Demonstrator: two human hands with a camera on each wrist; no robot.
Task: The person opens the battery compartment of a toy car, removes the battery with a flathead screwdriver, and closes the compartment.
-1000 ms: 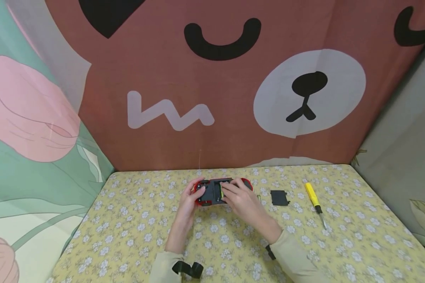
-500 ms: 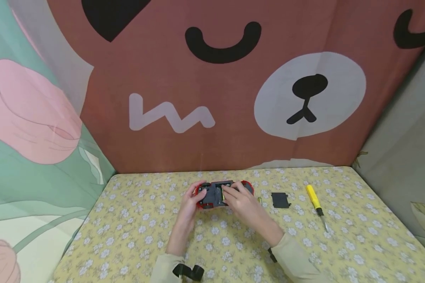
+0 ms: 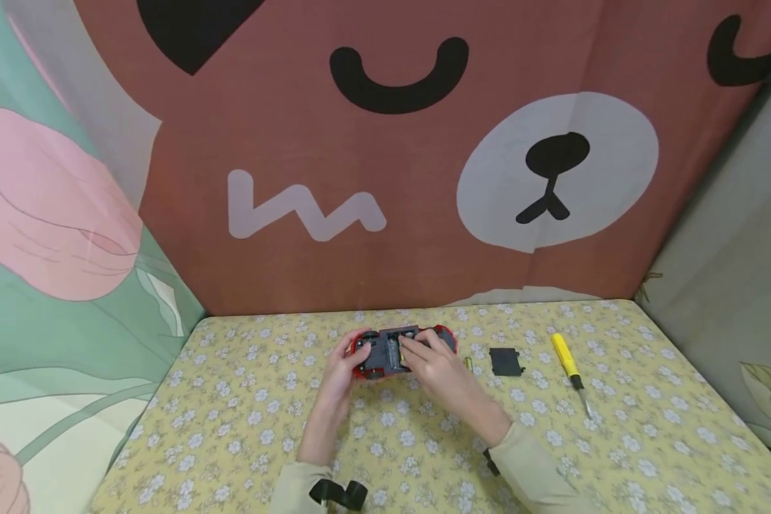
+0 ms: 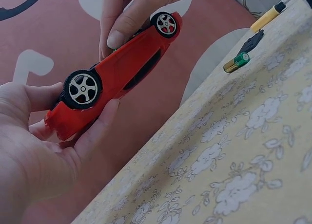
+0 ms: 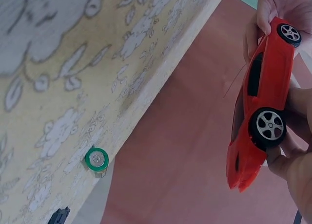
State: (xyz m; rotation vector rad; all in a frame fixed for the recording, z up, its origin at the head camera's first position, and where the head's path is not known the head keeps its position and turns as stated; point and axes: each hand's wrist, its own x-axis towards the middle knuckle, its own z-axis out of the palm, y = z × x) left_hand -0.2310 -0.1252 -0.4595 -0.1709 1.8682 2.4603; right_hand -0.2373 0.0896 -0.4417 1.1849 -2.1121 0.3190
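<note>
A red toy car [image 3: 375, 355] is held above the table, its dark underside facing the head camera. My left hand [image 3: 341, 360] grips its left end, thumb on the underside and fingers along the body. An uncovered battery compartment [image 3: 394, 353] lies in the middle of the underside. Over it, my right hand [image 3: 438, 364] pinches a battery mostly hidden by the fingers; a bit of green [image 4: 115, 49] shows beside the thumb in the left wrist view. Another battery, gold and green [image 4: 237, 62], lies on the table right of the car.
A black battery cover [image 3: 506, 362] lies flat on the flowered tablecloth [image 3: 244, 428], right of the hands. Further right is a yellow-handled screwdriver [image 3: 568, 363]. A bear-print curtain [image 3: 417, 250] hangs behind the table, with more fabric at both sides.
The right fingertips stay at the compartment with small shifts, and less of the yellow-green battery shows beneath them. The car has tilted slightly in the left hand.
</note>
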